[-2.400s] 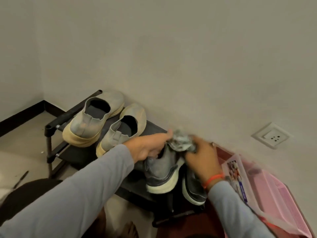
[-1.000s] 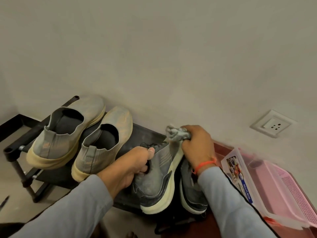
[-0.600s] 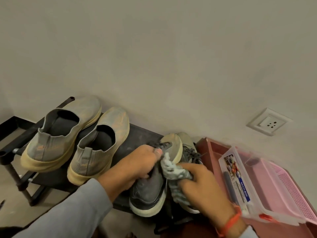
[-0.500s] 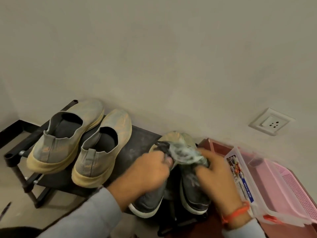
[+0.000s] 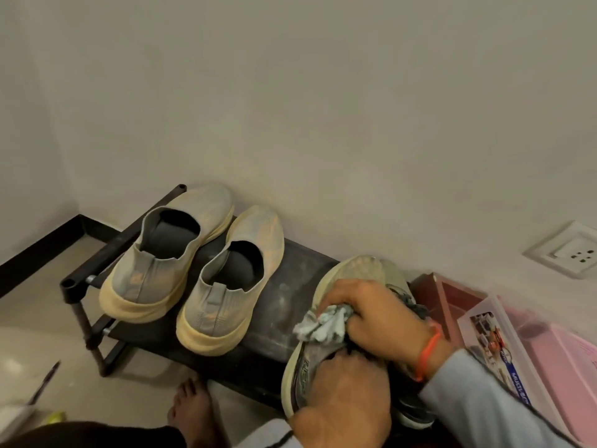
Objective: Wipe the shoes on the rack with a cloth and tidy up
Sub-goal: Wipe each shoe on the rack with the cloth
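A dark grey lace-up sneaker (image 5: 347,276) with a cream sole lies tilted on its side at the right end of the black shoe rack (image 5: 290,305). My left hand (image 5: 342,402) grips its heel end. My right hand (image 5: 371,312) holds a crumpled pale cloth (image 5: 323,324) pressed against the sneaker's side. The second dark sneaker (image 5: 416,415) sits behind it, mostly hidden by my arms. A pair of grey slip-on shoes, one at the left (image 5: 168,250) and one beside it (image 5: 232,279), stands on the rack's left half.
A clear plastic box (image 5: 491,344) and a pink basket (image 5: 562,367) sit right of the rack on a red-brown stand (image 5: 442,292). A wall socket (image 5: 568,250) is above them. My bare foot (image 5: 190,412) is on the floor before the rack. The wall runs close behind.
My left hand slid down from the laces to the heel and the sneaker tipped onto its side. My right hand brought the cloth to the sneaker's left side. The camera view shifted left.
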